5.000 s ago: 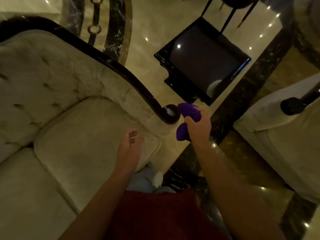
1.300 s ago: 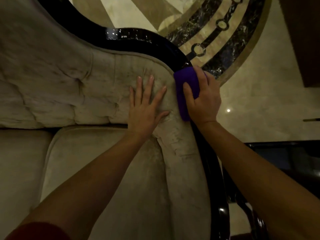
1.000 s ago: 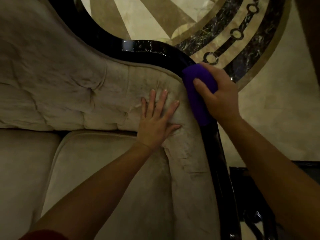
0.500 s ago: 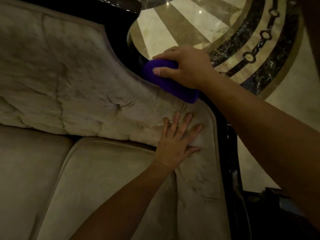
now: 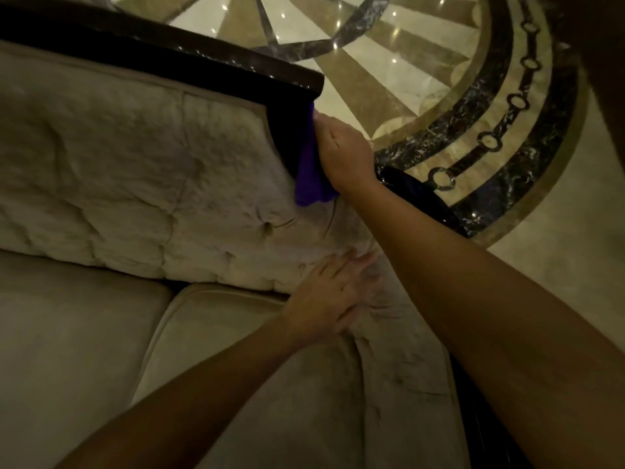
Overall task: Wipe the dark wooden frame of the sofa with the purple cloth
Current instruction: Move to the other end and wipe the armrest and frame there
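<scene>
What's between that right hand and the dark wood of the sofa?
The purple cloth. In the head view, the right hand presses it against the dark wooden frame, so skin and wood don't appear to meet.

Dim room, polished marble under me

Beyond the sofa's pale tufted upholstery [image 5: 128, 170] and seat cushion [image 5: 236, 367], I see a glossy floor [image 5: 558, 282] inlaid with a dark marble ring [image 5: 500, 137] of chain links and star rays, dotted with small ceiling-light reflections [image 5: 334, 45].

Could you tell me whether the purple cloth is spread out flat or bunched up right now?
Bunched: the purple cloth hangs in folds, pressed by the right hand against the dark frame.
</scene>
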